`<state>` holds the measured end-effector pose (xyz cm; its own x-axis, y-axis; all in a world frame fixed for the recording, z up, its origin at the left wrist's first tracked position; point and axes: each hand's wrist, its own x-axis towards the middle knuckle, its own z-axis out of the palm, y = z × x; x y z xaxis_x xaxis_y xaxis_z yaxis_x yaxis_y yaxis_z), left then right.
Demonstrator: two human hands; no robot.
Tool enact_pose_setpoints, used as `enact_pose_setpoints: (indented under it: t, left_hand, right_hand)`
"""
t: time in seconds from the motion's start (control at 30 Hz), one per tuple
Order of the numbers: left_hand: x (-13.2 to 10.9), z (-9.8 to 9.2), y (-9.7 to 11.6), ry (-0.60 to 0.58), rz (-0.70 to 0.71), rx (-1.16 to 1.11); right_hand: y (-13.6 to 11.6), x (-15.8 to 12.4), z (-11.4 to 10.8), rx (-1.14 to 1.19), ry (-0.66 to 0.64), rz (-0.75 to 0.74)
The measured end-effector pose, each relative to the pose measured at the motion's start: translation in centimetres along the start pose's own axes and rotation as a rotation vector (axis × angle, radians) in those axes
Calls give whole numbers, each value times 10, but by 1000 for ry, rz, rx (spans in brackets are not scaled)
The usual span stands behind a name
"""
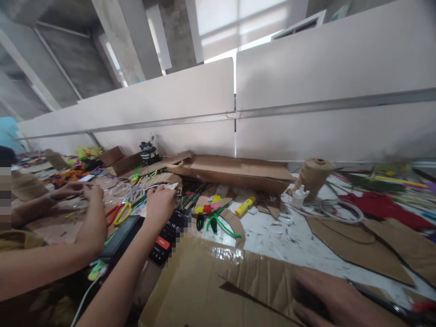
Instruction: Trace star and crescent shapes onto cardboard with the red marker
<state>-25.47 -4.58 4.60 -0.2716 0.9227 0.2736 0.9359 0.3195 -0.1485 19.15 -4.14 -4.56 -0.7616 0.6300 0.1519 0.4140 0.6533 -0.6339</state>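
Note:
My left hand (161,200) reaches over the clutter at centre left, fingers curled down by a small pale scrap (172,186); what they hold is hidden. Below its wrist lies a phone (162,242) with a lit screen, partly pixelated. At lower right my right hand (329,290), blurred, grips a large piece of brown cardboard (204,290) with its fingers and thumb. A dark slit runs through that cardboard beside the fingers. Dark-bladed scissors (391,305) with red on the handle lie just right of this hand.
A co-worker's hands (89,190) meet at left, near red and yellow-handled tools (122,214). Around the table are a glue stick (245,206), pipe-cleaner flowers (207,209), a cardboard tray (235,175), a twine spool (315,175), a small white bottle (299,198) and red fabric (384,210). White panels stand behind.

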Motion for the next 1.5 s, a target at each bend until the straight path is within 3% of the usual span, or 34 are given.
enact_pose_setpoints:
  t: [0.1,0.2,0.27,0.33,0.37,0.47,0.57,0.67,0.83,1.0,1.2,1.27,1.43,1.5]
  left_hand:
    - [-10,-16,12,66,-12,-144]
    - [-26,-29,43,25,89,-372]
    - [-44,-35,75,-53,219,-559]
    - [-66,-38,112,-222,341,-935]
    - [-76,-39,130,-311,372,-1011]
    - [-103,-37,178,-408,493,-1061]
    - [-115,-35,206,-485,549,-1121]
    - [-112,-32,211,-503,589,-1084]
    - [-98,-19,187,-476,832,-911]
    - [-103,-8,176,-502,966,-621]
    - [-111,-1,193,-484,979,-498]
    - [-111,2,199,-475,983,-490]
    - [-110,9,207,-440,1021,-512]
    - [-110,14,207,-448,1049,-508]
  right_hand:
    - [-12,1,-5,-29,-35,108]
    - [-15,1,-9,39,0,160]
    - [-12,0,-14,144,80,170]
    - [-9,-2,-18,270,179,176]
    - [-7,-4,-19,348,214,181]
    - [-9,-6,-19,675,231,246]
    - [-16,-6,-13,1017,190,358]
    - [-20,-4,-14,1221,219,417]
    - [-16,-4,-41,1060,651,389]
    - [-17,-5,-59,1093,692,391]
    - [-19,-1,-47,1120,804,394]
    - [-20,-1,-42,1166,794,426]
    - [-15,-7,-27,1188,547,455]
    - [-8,-13,-22,1162,508,492]
